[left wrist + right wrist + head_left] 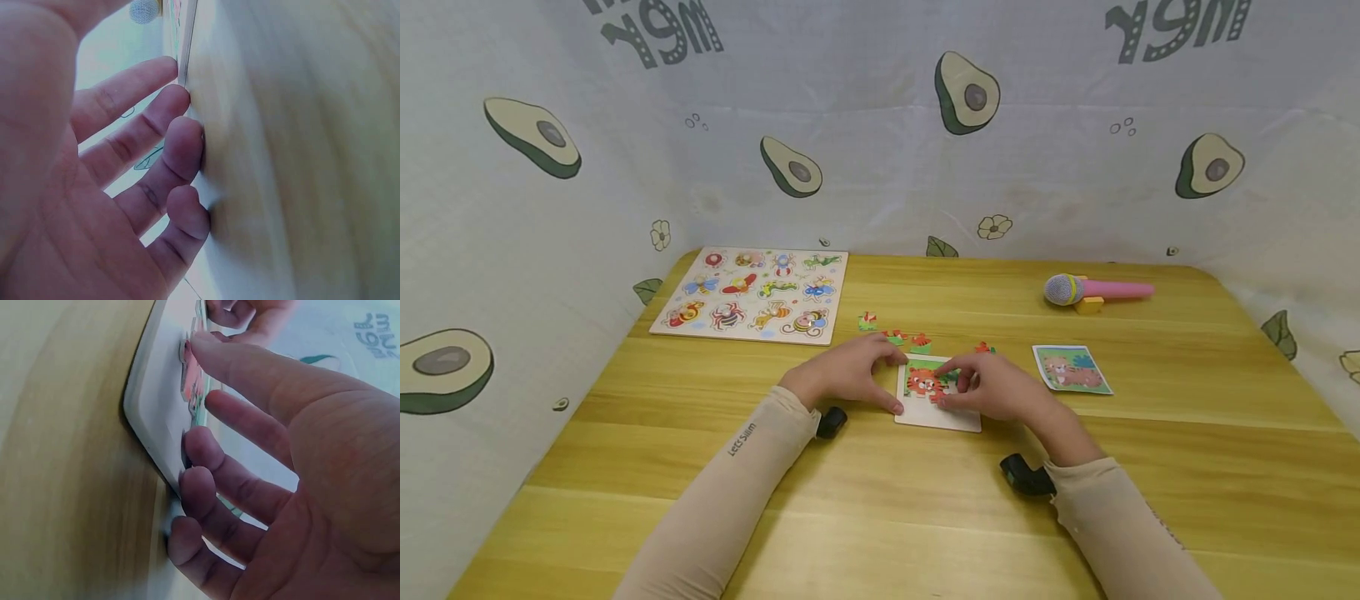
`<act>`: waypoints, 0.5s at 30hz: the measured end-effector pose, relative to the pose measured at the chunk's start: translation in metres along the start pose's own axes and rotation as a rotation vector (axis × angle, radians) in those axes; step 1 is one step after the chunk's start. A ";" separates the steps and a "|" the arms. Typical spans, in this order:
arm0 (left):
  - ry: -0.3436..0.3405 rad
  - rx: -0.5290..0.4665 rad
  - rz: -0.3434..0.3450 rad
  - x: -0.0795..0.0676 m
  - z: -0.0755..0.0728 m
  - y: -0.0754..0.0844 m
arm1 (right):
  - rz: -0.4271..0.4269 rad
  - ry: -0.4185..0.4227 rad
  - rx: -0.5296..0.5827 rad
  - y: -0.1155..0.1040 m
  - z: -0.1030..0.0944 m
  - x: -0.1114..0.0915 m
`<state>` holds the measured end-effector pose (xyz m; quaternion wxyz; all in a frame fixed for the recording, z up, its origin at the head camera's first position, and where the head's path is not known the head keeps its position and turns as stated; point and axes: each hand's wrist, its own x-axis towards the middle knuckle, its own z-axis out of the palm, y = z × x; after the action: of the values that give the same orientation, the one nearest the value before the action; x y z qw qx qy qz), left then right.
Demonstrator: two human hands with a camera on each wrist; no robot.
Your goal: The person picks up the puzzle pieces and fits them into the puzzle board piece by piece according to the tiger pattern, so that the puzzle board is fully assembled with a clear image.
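Note:
A small white puzzle tray (936, 417) lies on the table, partly filled with pieces forming an orange tiger (922, 382) on green. My left hand (857, 371) rests at the tray's left side, thumb and index finger spread along the edge; in the left wrist view its other fingertips (185, 147) lie on the tabletop. Over the tray's right side, my right hand (996, 386) touches a red puzzle piece (189, 381) with the thumb, while the index finger stays apart from the thumb. Its other fingertips (197, 487) rest about the tray's edge. Part of the puzzle is hidden beneath this hand.
Several loose puzzle pieces (921, 343) lie just beyond the tray. A picture card (1072, 369) is to the right. Farther back, a pink toy microphone (1112, 289) leans on a yellow block (1089, 306). An insect peg board (748, 296) occupies the back left. Printed cloth (880, 167) encloses the table.

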<state>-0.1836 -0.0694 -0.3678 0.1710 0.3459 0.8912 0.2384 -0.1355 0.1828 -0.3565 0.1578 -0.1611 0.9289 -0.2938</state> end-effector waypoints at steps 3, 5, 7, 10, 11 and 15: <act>0.000 0.001 -0.002 0.000 0.000 0.000 | -0.015 -0.001 -0.007 0.000 0.001 0.001; -0.001 0.000 -0.001 0.000 0.000 0.000 | -0.015 0.001 -0.010 0.000 0.002 0.001; -0.002 0.000 -0.002 0.000 0.000 0.000 | -0.015 0.005 -0.017 0.000 0.003 0.001; -0.004 0.000 -0.001 0.000 -0.001 0.000 | -0.019 0.017 -0.026 -0.001 0.004 0.001; -0.003 -0.001 0.000 0.000 -0.001 0.000 | -0.022 0.022 -0.030 -0.001 0.005 0.001; -0.001 0.002 0.008 0.000 -0.001 0.000 | -0.010 0.034 -0.044 -0.006 0.006 0.000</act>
<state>-0.1847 -0.0699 -0.3670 0.1700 0.3498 0.8900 0.2379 -0.1323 0.1753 -0.3578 0.1367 -0.1643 0.9369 -0.2767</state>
